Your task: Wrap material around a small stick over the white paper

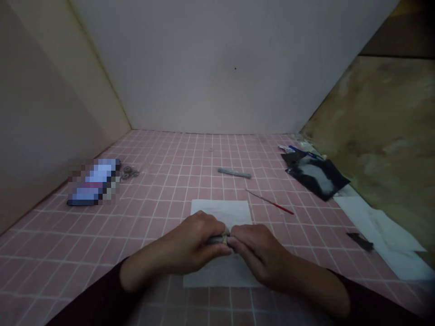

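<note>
Over a white sheet of paper (219,277), my two hands meet at the fingertips. My left hand (197,242) is closed around a short grey stick (215,239), with thumb and forefinger along its sides. At the stick's right end, my right hand (263,251) is closed in a pinch; a small pale bit shows between the fingertips. What exactly the right fingers grip is too small and dark to make out. Beyond the paper lies a grey bar (234,173). A thin tool with a red handle (283,208) rests right of the paper.
A pixelated phone (93,181) lies at the left beside several small grey rings (128,172). At the right are a black packet (331,181), white paper strips (384,231) and a dark scrap (362,241). Walls enclose the pink checked tabletop (163,181).
</note>
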Demonstrator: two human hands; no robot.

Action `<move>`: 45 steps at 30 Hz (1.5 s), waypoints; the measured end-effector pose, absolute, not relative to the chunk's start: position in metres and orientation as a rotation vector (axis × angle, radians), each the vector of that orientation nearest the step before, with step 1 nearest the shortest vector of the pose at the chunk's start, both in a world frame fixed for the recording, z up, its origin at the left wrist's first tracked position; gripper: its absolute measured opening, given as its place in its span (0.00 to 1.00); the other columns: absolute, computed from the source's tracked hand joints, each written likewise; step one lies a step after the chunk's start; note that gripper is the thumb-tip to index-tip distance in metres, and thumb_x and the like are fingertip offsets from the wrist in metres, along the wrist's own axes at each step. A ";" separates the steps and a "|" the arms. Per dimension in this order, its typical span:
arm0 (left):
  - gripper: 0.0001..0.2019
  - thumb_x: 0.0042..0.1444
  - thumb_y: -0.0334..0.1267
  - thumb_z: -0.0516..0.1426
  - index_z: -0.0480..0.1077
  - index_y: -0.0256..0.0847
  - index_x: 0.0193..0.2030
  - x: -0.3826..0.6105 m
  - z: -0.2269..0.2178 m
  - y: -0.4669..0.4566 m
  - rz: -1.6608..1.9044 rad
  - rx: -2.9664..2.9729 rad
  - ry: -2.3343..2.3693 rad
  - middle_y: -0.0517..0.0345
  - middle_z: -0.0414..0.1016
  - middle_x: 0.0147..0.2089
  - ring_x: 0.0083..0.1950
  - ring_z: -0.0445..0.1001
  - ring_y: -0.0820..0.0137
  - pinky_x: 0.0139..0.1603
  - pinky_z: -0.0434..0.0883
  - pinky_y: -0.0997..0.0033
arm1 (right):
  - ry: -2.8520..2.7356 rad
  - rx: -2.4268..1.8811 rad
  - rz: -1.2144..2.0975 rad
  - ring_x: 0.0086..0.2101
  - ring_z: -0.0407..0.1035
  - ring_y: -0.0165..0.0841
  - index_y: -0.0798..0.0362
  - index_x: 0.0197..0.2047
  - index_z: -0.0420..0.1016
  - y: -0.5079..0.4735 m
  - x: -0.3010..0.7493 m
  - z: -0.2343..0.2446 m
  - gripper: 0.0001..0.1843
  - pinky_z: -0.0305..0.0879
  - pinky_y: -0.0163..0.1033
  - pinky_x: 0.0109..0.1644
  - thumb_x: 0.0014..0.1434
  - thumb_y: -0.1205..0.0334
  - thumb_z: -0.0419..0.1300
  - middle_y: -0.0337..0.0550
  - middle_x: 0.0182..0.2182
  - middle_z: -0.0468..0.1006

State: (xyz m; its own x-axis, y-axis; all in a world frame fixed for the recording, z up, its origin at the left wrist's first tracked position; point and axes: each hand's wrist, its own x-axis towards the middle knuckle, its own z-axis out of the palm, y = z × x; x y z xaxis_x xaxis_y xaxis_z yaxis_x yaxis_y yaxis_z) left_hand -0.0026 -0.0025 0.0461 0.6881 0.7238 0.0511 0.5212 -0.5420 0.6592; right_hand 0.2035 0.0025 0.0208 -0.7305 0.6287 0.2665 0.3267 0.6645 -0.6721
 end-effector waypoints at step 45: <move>0.10 0.63 0.43 0.52 0.70 0.39 0.39 -0.019 0.050 0.011 0.364 2.137 0.950 0.57 0.74 0.39 0.40 0.71 0.69 0.41 0.68 0.69 | -2.537 -0.639 0.432 0.26 0.59 0.31 0.54 0.28 0.65 0.015 0.220 0.031 0.14 0.53 0.38 0.31 0.64 0.67 0.45 0.41 0.23 0.67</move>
State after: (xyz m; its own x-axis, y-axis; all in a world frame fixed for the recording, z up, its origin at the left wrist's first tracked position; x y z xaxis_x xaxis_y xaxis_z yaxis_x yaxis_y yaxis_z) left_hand -0.0190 0.0105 0.0501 0.6833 0.7289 -0.0428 0.5136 -0.4381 0.7378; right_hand 0.2205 0.0152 0.0313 -0.7729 0.5110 0.3761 0.3576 0.8405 -0.4071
